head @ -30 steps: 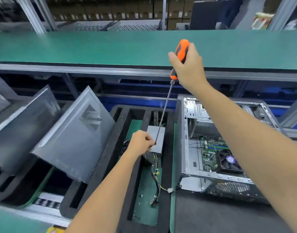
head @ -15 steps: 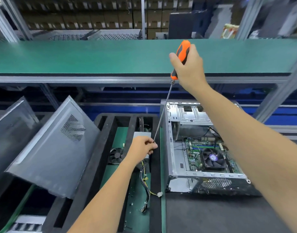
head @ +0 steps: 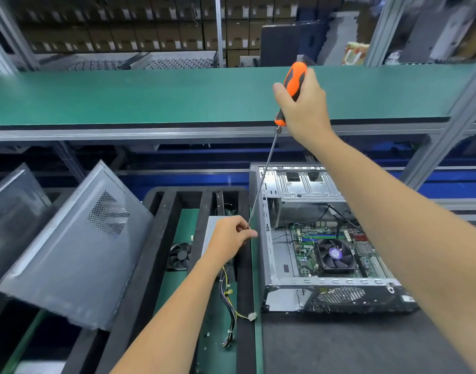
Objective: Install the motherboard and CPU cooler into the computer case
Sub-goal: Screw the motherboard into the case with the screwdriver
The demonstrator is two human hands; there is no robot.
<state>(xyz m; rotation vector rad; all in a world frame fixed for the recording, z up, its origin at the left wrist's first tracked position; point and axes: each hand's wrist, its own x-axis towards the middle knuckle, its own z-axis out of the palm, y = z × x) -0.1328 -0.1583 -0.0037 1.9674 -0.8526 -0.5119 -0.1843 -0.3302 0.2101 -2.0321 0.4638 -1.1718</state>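
Observation:
An open computer case [head: 269, 255] lies on its side at the right, with the green motherboard [head: 301, 247] and the black CPU cooler fan [head: 335, 256] inside. My right hand [head: 304, 106] grips the orange-and-black handle of a long screwdriver [head: 262, 179], raised in front of the upper shelf. Its thin shaft slants down to the left. My left hand [head: 231, 234] pinches the screwdriver's tip just left of the case wall, above a grey power supply [head: 211, 230]. Whether a screw sits at the tip is hidden by my fingers.
A black foam tray [head: 164, 255] at the middle holds the power supply, a small loose fan [head: 180, 256] and a yellow-black cable bundle [head: 228, 295]. Grey case side panels [head: 77, 255] lean at the left. A green shelf [head: 150, 95] runs across above.
The view has shifted, so the case sits nearer the middle. My left hand has drifted right with the screwdriver tip, toward the case wall. My right hand keeps its grip on the handle.

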